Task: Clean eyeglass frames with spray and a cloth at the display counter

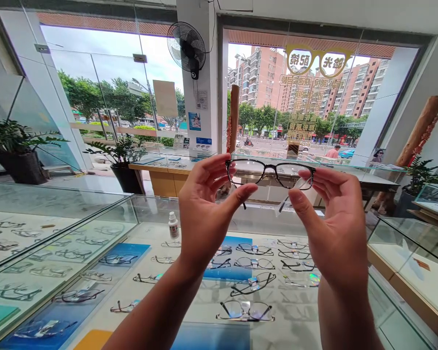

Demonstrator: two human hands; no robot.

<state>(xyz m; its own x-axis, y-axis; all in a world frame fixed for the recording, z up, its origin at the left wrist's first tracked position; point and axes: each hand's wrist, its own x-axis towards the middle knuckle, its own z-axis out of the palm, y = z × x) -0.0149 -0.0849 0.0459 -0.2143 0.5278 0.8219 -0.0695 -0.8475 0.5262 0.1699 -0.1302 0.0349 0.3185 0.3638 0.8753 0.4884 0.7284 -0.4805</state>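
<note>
Reaches up from the bottom edge with two bare forearms (153, 306), nearest the camera. Ends in a left hand (204, 199) and a right hand (336, 218), both narrowed on one thing: pinching opposite ends of the black glasses (269, 166), thumbs toward the lower rims, fingers at the outer corners. Holds them nearly level, touching only the hands, with temples slanting inward below the rims; hard to tell whether fully unfolded.

Seems to be at a lifting-to-view step, lenses raised in line with the bright window (302, 92). Calls, in all likelihood, for an even two-sided grip, thumbs off the lenses, and no twist at the hinges; could smudge or strain otherwise.

Shows below, in the glass counter (209, 306), rows of other glasses (245, 317), some on blue mats (228, 242). Includes a small bottle (173, 228) just beside the left wrist in view; hard to say whether inside or on top. Gives way farther out to a wooden counter (160, 182), potted plants (127, 176) and a wall fan (187, 48).
</note>
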